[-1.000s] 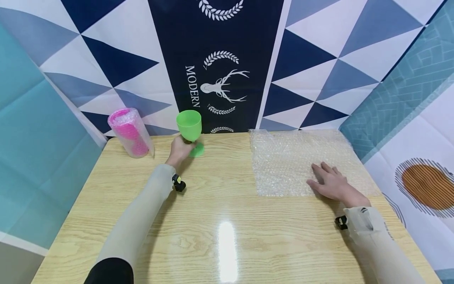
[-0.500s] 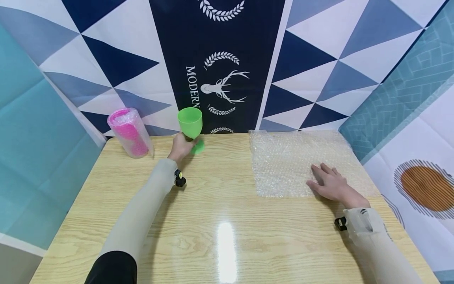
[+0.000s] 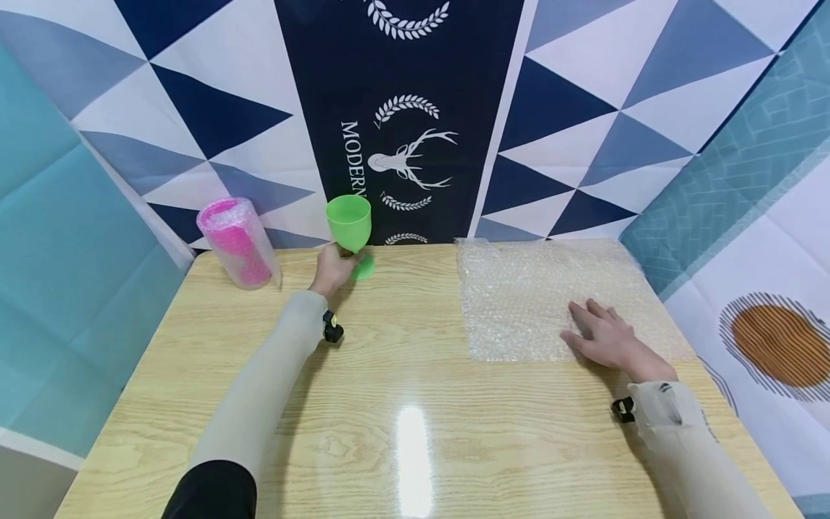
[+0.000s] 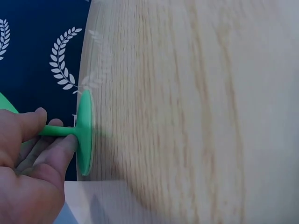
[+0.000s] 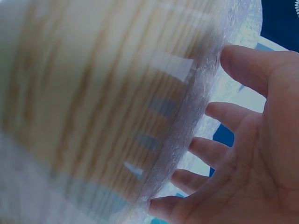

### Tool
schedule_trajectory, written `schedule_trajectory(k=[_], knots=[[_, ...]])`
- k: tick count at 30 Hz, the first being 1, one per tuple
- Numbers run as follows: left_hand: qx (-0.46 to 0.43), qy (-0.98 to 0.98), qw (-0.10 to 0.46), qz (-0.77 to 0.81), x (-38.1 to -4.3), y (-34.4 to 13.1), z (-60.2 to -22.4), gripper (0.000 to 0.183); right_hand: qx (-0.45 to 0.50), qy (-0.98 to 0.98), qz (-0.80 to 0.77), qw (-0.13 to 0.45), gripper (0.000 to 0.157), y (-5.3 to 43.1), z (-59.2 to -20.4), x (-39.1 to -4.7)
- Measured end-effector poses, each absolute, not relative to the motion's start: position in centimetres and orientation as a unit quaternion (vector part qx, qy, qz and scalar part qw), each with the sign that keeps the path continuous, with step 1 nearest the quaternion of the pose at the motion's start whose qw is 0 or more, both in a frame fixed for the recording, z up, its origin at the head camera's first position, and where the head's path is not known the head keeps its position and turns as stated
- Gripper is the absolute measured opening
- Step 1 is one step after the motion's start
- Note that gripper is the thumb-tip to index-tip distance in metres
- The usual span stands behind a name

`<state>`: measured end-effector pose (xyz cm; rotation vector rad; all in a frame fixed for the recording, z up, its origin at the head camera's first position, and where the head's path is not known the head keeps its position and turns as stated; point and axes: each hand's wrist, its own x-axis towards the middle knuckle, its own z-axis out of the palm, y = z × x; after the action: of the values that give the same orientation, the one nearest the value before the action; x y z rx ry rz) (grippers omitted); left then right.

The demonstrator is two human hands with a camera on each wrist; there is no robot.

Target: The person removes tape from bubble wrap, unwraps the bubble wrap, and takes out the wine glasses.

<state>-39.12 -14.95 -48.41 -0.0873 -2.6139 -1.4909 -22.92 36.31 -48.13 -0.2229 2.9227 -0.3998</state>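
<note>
At the table's back edge, my left hand (image 3: 332,271) pinches the stem of a green plastic goblet (image 3: 350,222). The goblet is upright, bowl on top. In the left wrist view, thumb and fingers close round the thin stem beside the round base (image 4: 84,133); whether the base touches the table is hard to tell. A flat sheet of bubble wrap (image 3: 512,303) lies at the back right. On it rests my right hand (image 3: 608,339), fingers spread. The right wrist view shows the fingertips (image 5: 217,109) against the bubble wrap.
A pink item rolled in bubble wrap (image 3: 238,245) stands at the table's back left corner. The wooden table (image 3: 389,375) has a bright light reflection. A patterned cloth wall (image 3: 402,86) rises directly behind its back edge, with more cloth at both sides.
My left hand has shifted slightly away from me and to the right, taking the goblet along. My right hand and the bubble wrap stay in place.
</note>
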Motion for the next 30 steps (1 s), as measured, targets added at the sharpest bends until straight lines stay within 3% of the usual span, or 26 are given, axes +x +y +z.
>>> schedule_trajectory(k=[15, 30], knots=[[-0.014, -0.782, 0.039, -0.622, -38.2, -16.2, -48.8, 0.048, -0.075, 0.983, -0.136, 0.098, 0.080, 36.3, -48.2, -23.1], [-0.009, -0.773, 0.065, -0.631, -33.3, -17.8, -47.4, 0.043, -0.072, 0.983, -0.138, 0.098, 0.081, 36.5, -48.3, -22.9]])
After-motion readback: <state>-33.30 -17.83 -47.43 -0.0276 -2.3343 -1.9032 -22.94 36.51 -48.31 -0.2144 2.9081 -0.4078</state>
